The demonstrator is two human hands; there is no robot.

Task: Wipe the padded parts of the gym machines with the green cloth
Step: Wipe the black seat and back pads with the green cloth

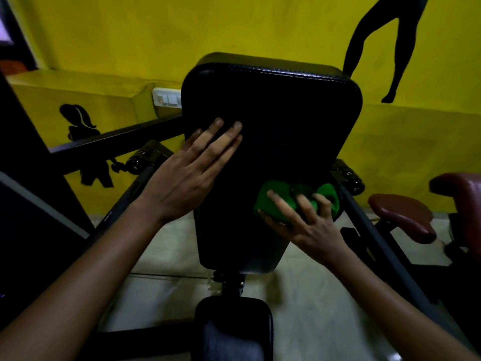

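Seat pad: black, nearest, low centre. Right hand: fingers curled over the bunched green cloth, pressing it to the lower right of the back pad. Cloth: likely light, soft, easily wadded; best held bunched under the palm. Left hand: flat, fingers straight, resting on the pad's left edge. Maroon pad: right. Yellow wall: beyond.

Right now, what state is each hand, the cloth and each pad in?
left hand: fingers straight, resting flat on the back pad's left side.
right hand: fingers curled, pressing the cloth to the pad.
green cloth: bunched, against the back pad's lower right edge.
black back pad: tilted up.
black seat pad: below it, untouched.
red pads: at right, untouched.
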